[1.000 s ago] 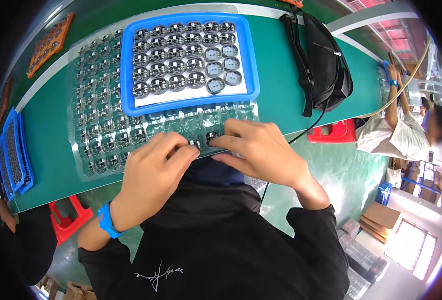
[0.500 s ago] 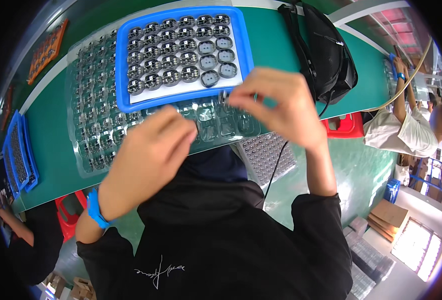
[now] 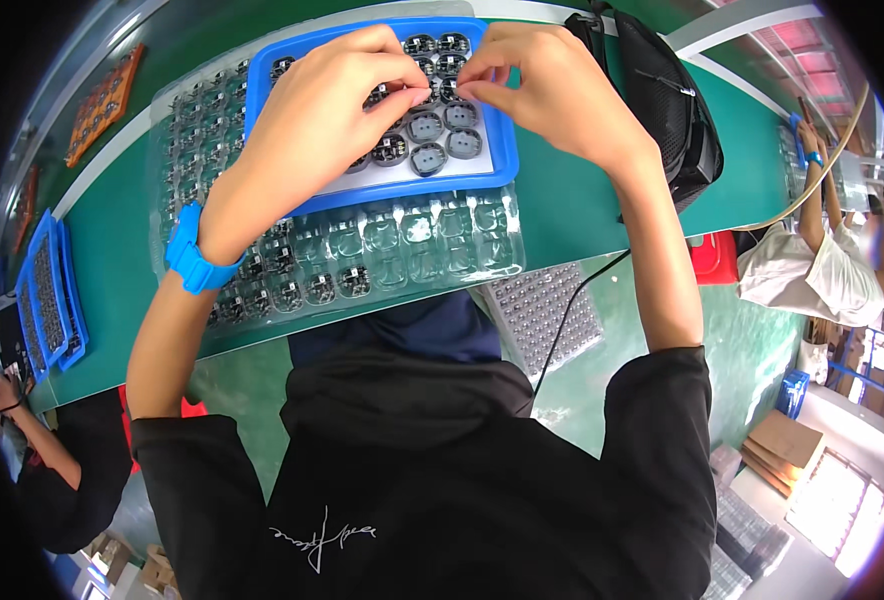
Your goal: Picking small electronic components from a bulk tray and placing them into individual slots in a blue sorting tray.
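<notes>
My left hand (image 3: 337, 100) is over the blue tray (image 3: 508, 160), thumb and fingers pinched at a round part in the right-hand columns. Opposite it, my right hand (image 3: 552, 85) pinches beside the same part; whatever small piece either holds is hidden by the fingertips. The tray carries rows of round black parts with circuit boards (image 3: 390, 150) on white paper. At its near right corner stand several open grey round housings (image 3: 428, 158). My left hand and forearm cover much of the tray's left side. A blue band (image 3: 198, 258) circles my left wrist.
A clear plastic blister tray (image 3: 422, 235) lies under the blue one, partly filled with small circuit boards (image 3: 352, 281). At the right is a black backpack (image 3: 667, 110). Blue trays (image 3: 50, 290) stand far left. Other people work at both sides; a packed tray (image 3: 547, 320) sits below the table.
Both hands have moved up and away from me, from the clear tray's near edge to over the blue tray. They have come closer together at one round part.
</notes>
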{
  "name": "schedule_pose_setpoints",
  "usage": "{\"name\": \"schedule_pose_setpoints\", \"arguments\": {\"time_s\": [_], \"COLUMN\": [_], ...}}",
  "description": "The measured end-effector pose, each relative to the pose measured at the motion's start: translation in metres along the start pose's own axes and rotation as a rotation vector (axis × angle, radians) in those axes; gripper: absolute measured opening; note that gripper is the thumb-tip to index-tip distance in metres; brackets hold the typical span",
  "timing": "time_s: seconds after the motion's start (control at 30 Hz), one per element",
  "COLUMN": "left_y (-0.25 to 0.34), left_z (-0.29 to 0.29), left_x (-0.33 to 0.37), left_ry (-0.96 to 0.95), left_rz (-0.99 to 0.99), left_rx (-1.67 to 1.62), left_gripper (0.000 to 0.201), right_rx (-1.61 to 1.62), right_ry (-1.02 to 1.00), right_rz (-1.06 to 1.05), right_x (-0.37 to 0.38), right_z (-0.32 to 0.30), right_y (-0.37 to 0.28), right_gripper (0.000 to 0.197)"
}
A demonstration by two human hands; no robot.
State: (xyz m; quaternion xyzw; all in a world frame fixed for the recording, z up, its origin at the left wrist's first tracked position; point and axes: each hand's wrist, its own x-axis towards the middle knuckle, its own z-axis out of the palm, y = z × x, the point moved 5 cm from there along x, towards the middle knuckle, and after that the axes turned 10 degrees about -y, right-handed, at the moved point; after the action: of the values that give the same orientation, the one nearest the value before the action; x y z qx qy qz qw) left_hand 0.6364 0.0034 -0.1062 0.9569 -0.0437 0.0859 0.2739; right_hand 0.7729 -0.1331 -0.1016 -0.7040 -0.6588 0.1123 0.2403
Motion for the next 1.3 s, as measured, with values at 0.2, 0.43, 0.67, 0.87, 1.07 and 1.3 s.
{"name": "schedule_pose_setpoints", "arguments": {"time_s": [0.2, 0.43, 0.67, 0.87, 1.07, 1.3], "left_y": [-0.003, 0.001, 0.009, 0.007, -0.008, -0.002], "left_z": [0.003, 0.005, 0.009, 0.002, -0.008, -0.009], "left_x": [0.004, 0.006, 0.013, 0.003, -0.017, -0.016], "left_ry": [-0.022, -0.024, 0.008, 0.017, -0.023, 0.046], "left_rz": [0.014, 0.055, 0.141, 0.154, 0.124, 0.180], "left_rx": [0.075, 0.189, 0.265, 0.248, 0.239, 0.216], "left_gripper": [0.015, 0.013, 0.011, 0.011, 0.013, 0.012], "right_rx": [-0.063, -0.044, -0.100, -0.094, -0.219, -0.200], "right_ry": [-0.034, -0.106, -0.153, -0.166, -0.156, -0.178], "right_rz": [-0.044, -0.024, -0.025, -0.001, 0.036, 0.063], "right_x": [0.004, 0.011, 0.015, 0.024, 0.036, 0.031], "right_z": [-0.011, -0.018, -0.021, -0.014, 0.012, 0.009], "right_y": [-0.010, -0.021, -0.020, -0.029, -0.022, -0.022], "right_gripper": [0.013, 0.013, 0.012, 0.013, 0.012, 0.013]}}
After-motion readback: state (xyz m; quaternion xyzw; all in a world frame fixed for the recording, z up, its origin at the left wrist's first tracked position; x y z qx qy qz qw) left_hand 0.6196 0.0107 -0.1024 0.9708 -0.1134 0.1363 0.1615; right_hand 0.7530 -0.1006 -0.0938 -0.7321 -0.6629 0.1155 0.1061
